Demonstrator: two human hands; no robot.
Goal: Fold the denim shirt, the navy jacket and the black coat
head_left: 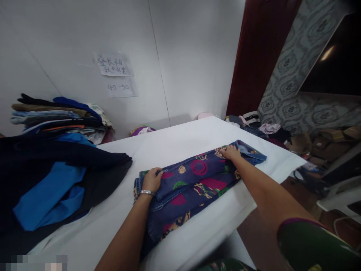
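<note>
A folded denim jacket (194,177) lies lengthwise across the white table, dark blue with magenta, green and tan printed shapes. Its denim collar end points to the far right. My left hand (152,180), with a silvery bracelet at the wrist, grips the cloth at the near-left end, fingers curled over the upper edge. At the other end, my right hand (231,152) is closed on the fabric just below the collar. The undersides of both hands and the tips of some fingers are hidden.
To the left, dark clothing and a bright blue garment (53,192) are heaped on the white table (169,141). Behind them rises a stack of folded clothes (59,116). Beyond the right edge are more clothes (254,124), cardboard boxes (324,146) and a white stool (341,201).
</note>
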